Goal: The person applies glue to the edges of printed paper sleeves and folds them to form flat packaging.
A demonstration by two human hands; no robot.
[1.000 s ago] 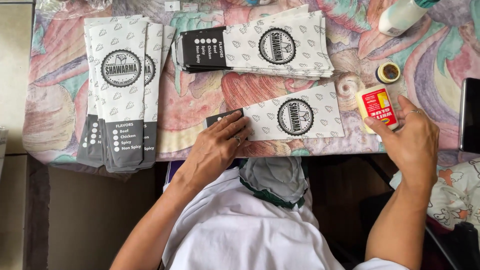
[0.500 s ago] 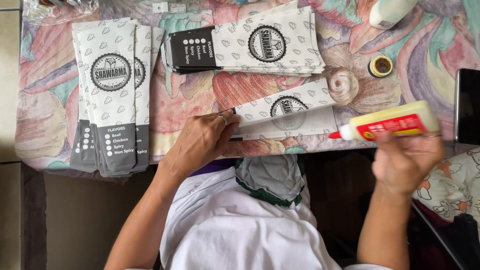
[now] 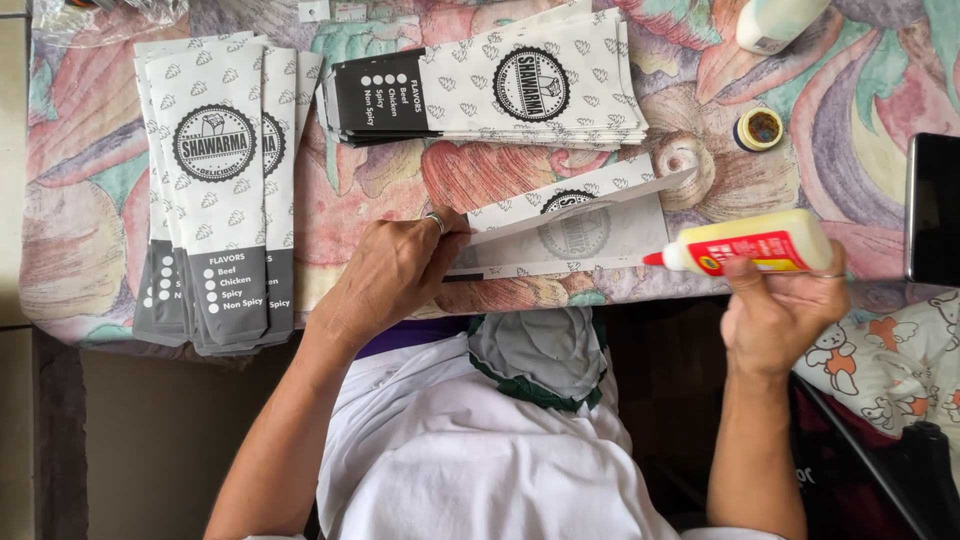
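Note:
My left hand (image 3: 390, 270) presses down on the left end of a printed white paper sleeve (image 3: 580, 225) lying near the table's front edge, its top flap lifted and folded back. My right hand (image 3: 785, 305) grips a yellow glue bottle (image 3: 755, 245) with a red label, held sideways, its red nozzle pointing left at the sleeve's right end. A ring is on my left hand.
A stack of printed paper sleeves (image 3: 215, 190) lies at the left and another stack (image 3: 490, 90) at the back centre, on a flowery tablecloth (image 3: 400, 180). A small open tin (image 3: 760, 128) and a white bottle (image 3: 775, 20) sit at the back right; a dark phone (image 3: 935, 205) lies at the right edge.
My right hand has tipped the glue bottle from upright to sideways and brought its nozzle to the sleeve. My left hand has lifted and folded back the sleeve's flap.

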